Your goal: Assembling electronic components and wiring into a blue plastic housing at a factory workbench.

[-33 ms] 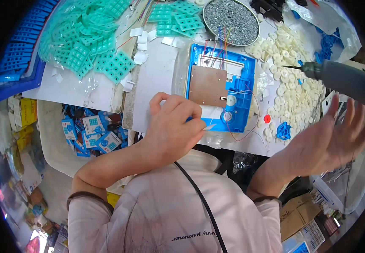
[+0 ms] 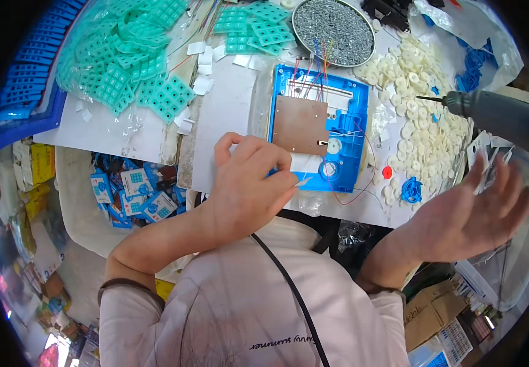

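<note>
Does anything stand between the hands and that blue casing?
Nothing visible blocks the left hand; it is over the near left corner of the blue casing. Between the right hand and the casing lie loose white discs, a blue round part and a red piece.

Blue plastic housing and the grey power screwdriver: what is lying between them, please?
In the head view, loose white round plastic parts lie between the blue housing and the power screwdriver, with some clear plastic film nearer the housing.
</note>
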Demonstrator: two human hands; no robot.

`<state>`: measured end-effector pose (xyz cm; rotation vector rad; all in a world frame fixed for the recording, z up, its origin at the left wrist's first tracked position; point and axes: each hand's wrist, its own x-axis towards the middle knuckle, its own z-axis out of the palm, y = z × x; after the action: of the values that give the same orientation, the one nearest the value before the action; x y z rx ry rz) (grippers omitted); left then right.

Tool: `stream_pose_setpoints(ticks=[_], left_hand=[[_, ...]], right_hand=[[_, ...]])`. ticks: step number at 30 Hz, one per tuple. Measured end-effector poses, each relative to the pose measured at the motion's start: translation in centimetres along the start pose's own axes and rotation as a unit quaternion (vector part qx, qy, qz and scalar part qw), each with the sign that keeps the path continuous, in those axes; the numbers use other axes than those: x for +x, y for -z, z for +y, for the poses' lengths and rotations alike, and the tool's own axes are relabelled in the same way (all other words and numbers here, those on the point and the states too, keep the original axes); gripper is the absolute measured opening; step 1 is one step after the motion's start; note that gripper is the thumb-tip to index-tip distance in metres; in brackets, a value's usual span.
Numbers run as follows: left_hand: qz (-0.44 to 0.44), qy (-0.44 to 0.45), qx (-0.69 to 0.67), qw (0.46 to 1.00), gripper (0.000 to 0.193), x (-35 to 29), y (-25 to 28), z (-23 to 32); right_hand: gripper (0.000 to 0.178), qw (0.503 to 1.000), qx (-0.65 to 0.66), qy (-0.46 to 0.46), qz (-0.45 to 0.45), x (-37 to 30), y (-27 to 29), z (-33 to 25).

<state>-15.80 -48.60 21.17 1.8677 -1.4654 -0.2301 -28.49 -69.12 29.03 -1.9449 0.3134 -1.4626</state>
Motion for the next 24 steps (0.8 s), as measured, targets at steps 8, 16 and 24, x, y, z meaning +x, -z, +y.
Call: stream_pose_setpoints(ticks=[8,16,24], left_hand=[[0.016,-0.063,0.108,0.992,0.029,2.5,1.0,-1.2],[0.023,0.022,0.024,0.999,0.023,3.6,0.3,-1.3],[0.088,0.051,0.024,0.995,0.021,2.3,1.1,-1.6]], right_hand=[[0.020,0.923,-0.029,-0.161,-0.347,-5.2,-0.4,2.0],[0.017,0.872,0.002,-0.183,-0.453,-3.5,-3.5,2.5],[0.020,0.852,0.000,-0.215,-0.477,-3.7,-2.4,2.9]])
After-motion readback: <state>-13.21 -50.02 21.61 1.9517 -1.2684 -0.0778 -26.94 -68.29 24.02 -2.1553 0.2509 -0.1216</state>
